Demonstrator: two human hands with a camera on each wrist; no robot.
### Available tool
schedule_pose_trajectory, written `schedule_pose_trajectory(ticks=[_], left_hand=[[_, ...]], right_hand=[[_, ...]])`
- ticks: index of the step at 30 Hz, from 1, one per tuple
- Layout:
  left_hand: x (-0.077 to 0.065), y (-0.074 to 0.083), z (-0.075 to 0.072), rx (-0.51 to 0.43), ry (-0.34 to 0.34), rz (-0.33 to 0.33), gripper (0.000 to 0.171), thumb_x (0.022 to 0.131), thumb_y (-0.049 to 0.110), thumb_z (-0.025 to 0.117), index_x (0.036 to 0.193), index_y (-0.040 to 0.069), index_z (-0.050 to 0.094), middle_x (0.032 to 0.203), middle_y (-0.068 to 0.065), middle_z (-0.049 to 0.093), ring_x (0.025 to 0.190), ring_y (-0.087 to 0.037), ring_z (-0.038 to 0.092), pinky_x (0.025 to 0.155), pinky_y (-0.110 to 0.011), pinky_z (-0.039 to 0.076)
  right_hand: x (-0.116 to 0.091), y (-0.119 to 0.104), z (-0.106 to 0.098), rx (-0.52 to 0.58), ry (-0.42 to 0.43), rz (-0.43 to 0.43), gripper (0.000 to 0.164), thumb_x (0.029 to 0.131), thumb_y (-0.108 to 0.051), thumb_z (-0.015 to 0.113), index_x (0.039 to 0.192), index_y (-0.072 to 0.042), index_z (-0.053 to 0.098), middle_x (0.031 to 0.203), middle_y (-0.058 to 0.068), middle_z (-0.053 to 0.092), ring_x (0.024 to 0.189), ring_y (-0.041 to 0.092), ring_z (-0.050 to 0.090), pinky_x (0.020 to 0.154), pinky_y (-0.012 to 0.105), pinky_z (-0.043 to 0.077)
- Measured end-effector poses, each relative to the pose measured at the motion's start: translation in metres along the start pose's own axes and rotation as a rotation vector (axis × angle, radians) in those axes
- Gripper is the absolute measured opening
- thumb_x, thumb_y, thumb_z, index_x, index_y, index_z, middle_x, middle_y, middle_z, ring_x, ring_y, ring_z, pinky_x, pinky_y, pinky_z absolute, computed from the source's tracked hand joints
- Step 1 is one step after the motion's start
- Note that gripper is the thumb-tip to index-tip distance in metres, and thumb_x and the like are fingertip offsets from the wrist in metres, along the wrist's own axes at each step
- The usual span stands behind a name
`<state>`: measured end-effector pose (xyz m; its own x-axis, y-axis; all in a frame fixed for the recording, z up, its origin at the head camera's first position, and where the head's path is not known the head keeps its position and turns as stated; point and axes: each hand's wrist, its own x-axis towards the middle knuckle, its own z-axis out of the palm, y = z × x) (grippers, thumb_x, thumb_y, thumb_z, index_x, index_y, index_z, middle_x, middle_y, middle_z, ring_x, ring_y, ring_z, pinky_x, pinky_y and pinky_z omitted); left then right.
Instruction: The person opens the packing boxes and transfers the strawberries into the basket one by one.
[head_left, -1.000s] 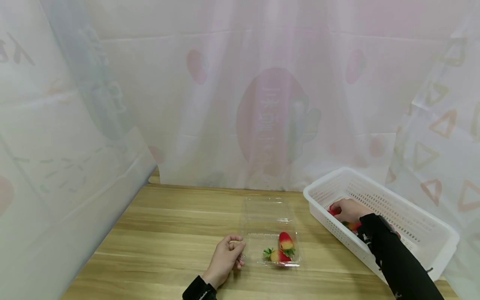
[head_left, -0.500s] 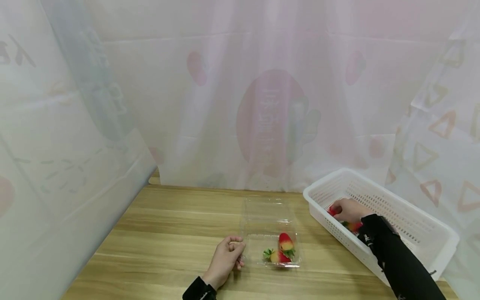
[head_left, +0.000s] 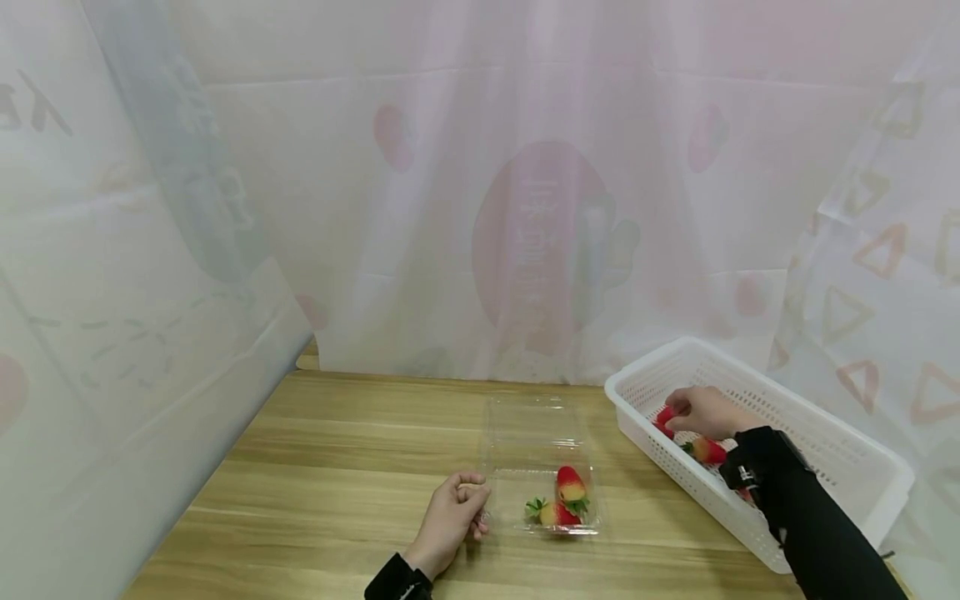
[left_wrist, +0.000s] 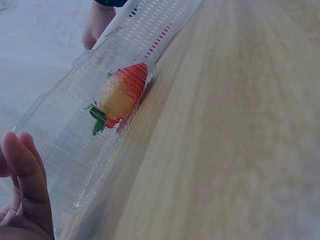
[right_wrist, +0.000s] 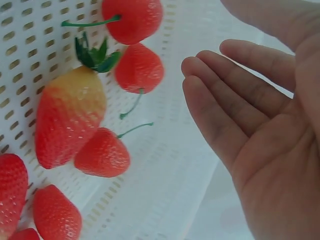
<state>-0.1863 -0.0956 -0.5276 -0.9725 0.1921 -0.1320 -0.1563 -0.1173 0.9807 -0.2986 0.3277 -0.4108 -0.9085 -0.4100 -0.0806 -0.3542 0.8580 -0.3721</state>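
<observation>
In the head view my left hand (head_left: 446, 517) holds the left edge of a clear plastic clamshell box (head_left: 517, 496), its fingers curled. The box lies with its lid folded back. Two red-and-yellow strawberries, an upper strawberry (head_left: 570, 483) and a lower strawberry (head_left: 558, 513), sit at its right side. My right hand (head_left: 708, 412) is inside the white basket (head_left: 847, 454), fingertips by red fruit. In the right wrist view its fingers are loosely extended, with nothing seen between them. Near them are cherries with green stems, including one cherry (right_wrist: 139, 70), and a large strawberry (right_wrist: 70, 117).
More red fruit (right_wrist: 56, 212) lies in the basket, partly cut off in the right wrist view. The wooden table (head_left: 322, 483) carries box and basket. Printed white sheets (head_left: 427, 225) enclose the back and sides.
My right hand has risen slightly within the basket, and more red fruit shows beneath it. My left hand and the clear box have stayed in place.
</observation>
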Motion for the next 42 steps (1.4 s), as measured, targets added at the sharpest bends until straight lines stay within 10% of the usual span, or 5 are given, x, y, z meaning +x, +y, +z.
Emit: schedule_pose_trajectory(ticks=[25, 42], left_hand=[[0.001, 0.001, 0.0, -0.014, 0.007, -0.003, 0.042, 0.1, 0.014, 0.059, 0.131, -0.008, 0.041, 0.069, 0.002, 0.056, 0.054, -0.005, 0.057, 0.048, -0.015, 0.049], [-0.001, 0.003, 0.003, 0.001, 0.011, 0.002, 0.037, 0.101, 0.011, 0.055, 0.13, -0.009, 0.042, 0.07, 0.001, 0.055, 0.054, -0.006, 0.057, 0.048, -0.015, 0.049]], right_hand=[[-0.016, -0.08, -0.022, -0.093, 0.254, -0.064, 0.042, 0.091, -0.017, 0.071, 0.122, 0.01, 0.062, 0.115, 0.027, 0.067, 0.102, 0.04, 0.066, 0.088, 0.053, 0.055], [-0.009, -0.14, 0.048, -0.044, 0.346, -0.151, 0.036, 0.085, -0.013, 0.077, 0.112, 0.008, 0.065, 0.098, 0.019, 0.071, 0.086, 0.03, 0.069, 0.074, 0.042, 0.059]])
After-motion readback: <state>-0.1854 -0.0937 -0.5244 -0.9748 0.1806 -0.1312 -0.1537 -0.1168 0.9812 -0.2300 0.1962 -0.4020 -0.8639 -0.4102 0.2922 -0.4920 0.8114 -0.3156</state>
